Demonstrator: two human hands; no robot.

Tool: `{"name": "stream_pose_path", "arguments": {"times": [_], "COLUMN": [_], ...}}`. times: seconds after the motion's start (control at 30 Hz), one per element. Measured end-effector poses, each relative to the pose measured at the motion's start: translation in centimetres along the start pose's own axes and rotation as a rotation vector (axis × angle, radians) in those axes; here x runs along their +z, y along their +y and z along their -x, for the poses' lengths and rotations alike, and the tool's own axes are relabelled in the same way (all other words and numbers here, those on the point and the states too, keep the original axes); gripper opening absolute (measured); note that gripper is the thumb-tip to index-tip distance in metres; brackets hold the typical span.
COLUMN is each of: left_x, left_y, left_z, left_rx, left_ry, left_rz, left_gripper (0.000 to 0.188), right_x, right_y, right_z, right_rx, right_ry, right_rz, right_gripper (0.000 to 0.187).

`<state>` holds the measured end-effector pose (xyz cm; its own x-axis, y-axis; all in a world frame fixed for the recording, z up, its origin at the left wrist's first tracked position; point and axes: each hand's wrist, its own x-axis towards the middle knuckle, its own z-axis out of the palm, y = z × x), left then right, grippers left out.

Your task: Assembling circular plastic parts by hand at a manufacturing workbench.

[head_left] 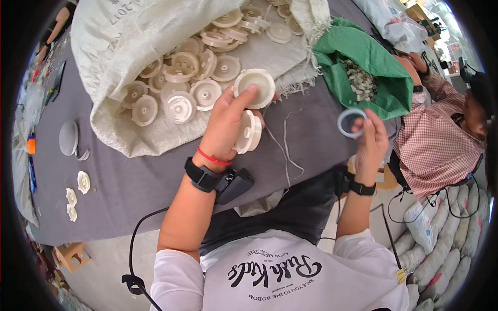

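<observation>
My left hand (226,116) is closed on a cream round plastic cap (262,89), with the thumb pressed on its inner face. A second cream cap (248,132) is tucked lower against the same palm. Out to the right, my right hand (372,136) pinches a pale bluish ring (340,124) between thumb and fingers; it is slightly blurred. Beyond my left hand, a white woven sack (116,62) lies with its mouth open, and several similar cream caps (205,94) are heaped in it. A green bag (384,65) holding small pale pieces (361,80) stands past my right hand.
A grey cloth (129,189) covers the table. Three small cream parts (83,182) and a grey oval object (68,138) lie at the left. Loose white string (286,147) trails over the near edge. A person in a checked shirt (428,132) sits at the right, near stacked sacks (441,249).
</observation>
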<state>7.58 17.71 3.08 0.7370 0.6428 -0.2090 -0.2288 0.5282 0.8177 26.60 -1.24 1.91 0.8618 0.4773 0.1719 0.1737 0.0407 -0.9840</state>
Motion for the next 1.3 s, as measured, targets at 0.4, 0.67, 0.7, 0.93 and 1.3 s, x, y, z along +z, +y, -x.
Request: {"name": "stream_pose_path", "arguments": {"times": [0.4,0.67,0.7,0.93,1.3], "left_x": [0.2,0.1,0.0,-0.8,-1.3], "left_y": [-0.7,-0.8,-0.6,0.0,0.2], "left_z": [-0.1,0.0,0.2,0.1,-0.2], "left_rx": [-0.091,-0.105,-0.115,-0.038,-0.103], "left_ry": [-0.049,-0.205,-0.229,-0.165,-0.051], "left_rz": [-0.097,-0.024,0.001,0.048,0.077], "left_gripper": [0.033,0.034,0.035,0.031,0.033], "right_x": [-18.2,-1.8,0.8,13.1,14.5], "right_y": [6.5,-0.5,-1.4,-2.2,0.8], "right_z": [5.9,2.6,2.1,-1.0,-1.9], "right_rx": [0.109,-0.02,0.02,0.558,0.658], "right_ry": [0.101,-0.018,-0.139,-0.739,-0.889], "right_rz": [1.455,0.275,0.173,-0.442,-0.612], "right_gripper": [0.024,0.023,0.023,0.024,0.021]}}
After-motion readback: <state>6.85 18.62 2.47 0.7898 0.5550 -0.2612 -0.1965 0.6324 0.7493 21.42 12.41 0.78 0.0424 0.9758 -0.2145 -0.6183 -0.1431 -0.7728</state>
